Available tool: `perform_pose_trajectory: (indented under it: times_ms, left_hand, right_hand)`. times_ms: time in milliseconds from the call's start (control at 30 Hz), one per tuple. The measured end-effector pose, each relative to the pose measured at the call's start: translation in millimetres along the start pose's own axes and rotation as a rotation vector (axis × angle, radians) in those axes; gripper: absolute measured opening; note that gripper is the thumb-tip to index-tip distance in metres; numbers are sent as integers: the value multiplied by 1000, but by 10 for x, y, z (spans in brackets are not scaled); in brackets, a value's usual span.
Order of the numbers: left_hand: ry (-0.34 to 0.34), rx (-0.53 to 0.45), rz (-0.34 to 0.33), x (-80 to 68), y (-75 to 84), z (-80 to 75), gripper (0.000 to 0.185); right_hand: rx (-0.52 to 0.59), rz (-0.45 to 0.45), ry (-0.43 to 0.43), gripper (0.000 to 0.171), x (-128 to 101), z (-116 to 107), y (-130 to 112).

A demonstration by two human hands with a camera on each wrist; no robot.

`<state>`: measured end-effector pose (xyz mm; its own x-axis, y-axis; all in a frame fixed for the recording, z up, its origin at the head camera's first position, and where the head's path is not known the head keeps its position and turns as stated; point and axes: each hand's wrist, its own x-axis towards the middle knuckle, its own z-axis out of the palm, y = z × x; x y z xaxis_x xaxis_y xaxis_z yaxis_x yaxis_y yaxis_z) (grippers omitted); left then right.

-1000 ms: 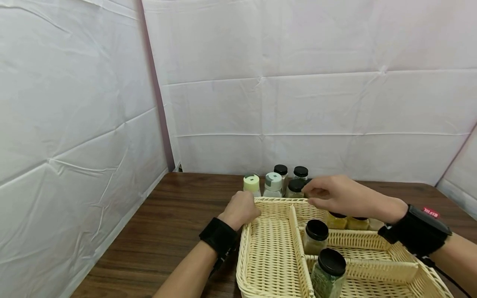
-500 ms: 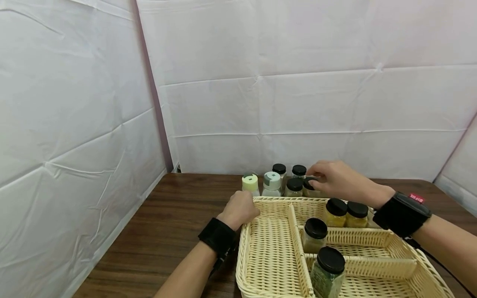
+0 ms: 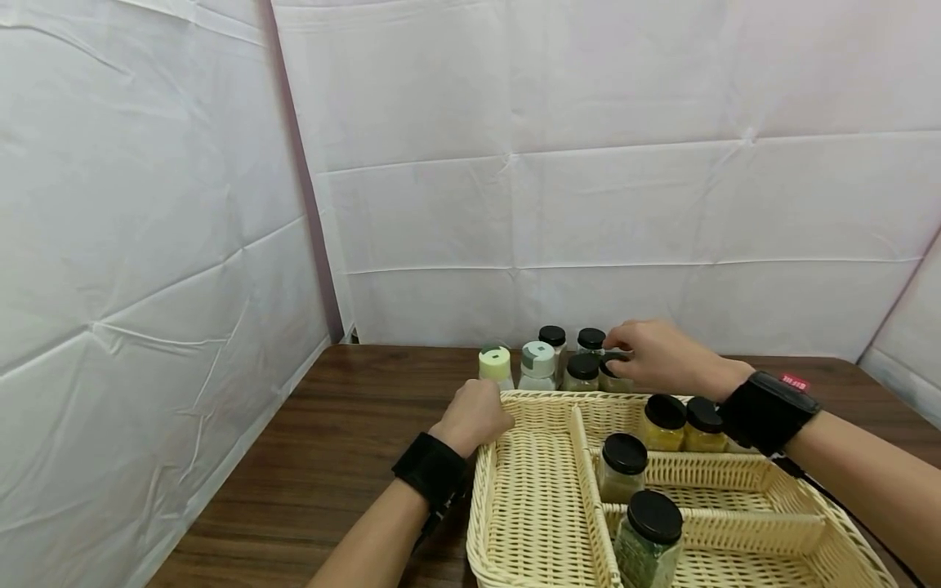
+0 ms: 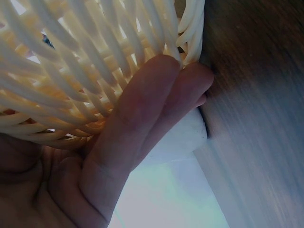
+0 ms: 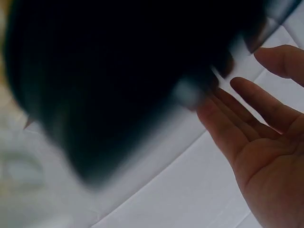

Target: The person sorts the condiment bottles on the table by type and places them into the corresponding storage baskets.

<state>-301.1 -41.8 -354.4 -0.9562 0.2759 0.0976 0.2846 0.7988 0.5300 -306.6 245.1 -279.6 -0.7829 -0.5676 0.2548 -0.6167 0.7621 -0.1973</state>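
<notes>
A wicker basket (image 3: 540,490) with dividers stands on the table. My left hand (image 3: 474,416) grips its left rear rim; in the left wrist view its fingers (image 4: 137,109) lie along the woven outer wall. My right hand (image 3: 657,357) reaches over the rear rim, thumb and fingertips at the black lid of a small spice jar (image 3: 616,382). Whether they pinch it is unclear; in the right wrist view a blurred dark shape covers the fingertips. Beside that jar stand another jar (image 3: 582,376), two black-lidded jars behind, a green-capped bottle (image 3: 539,367) and a yellow-capped bottle (image 3: 496,366).
Inside the basket are two yellow-filled jars (image 3: 665,426), a pale-filled jar (image 3: 623,469) and a taller jar of green herbs (image 3: 650,543). The wooden table (image 3: 316,474) extends left of the basket. White sheets (image 3: 632,212) hang behind and at the sides.
My right hand has shifted right over the rear jars, uncovering the basket's yellow-filled jars, then stayed near one lid while its wrist moved slightly left. My left hand keeps its hold on the basket.
</notes>
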Motion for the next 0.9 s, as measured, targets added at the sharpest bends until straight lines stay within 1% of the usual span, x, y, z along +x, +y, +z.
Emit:
perform_pose_trajectory:
  times_ms: [133,300,400,567,733,900]
  left_hand:
    - [-9,-6,-4,-1,-6,-1,47]
    - [-3,17,5,10,-5,-6,47]
    - [3,24,3,11,-3,-15,46]
    - [-11,16,-1,10,-8,-13,47]
    - [-9,22,0,7,-9,-3,46]
    - [-10,26,-6,16,-8,7,45]
  right_hand:
    - [29,38,-38,26,30,18,-13]
    - [46,75,-75,29,81,46,6]
    - [27,74,-82,30,109,65,32]
    - [17,80,-106,34,118,117,71]
    - [50,93,-110,36,116,175,109]
    - [29,78,-92,36,116,231,148]
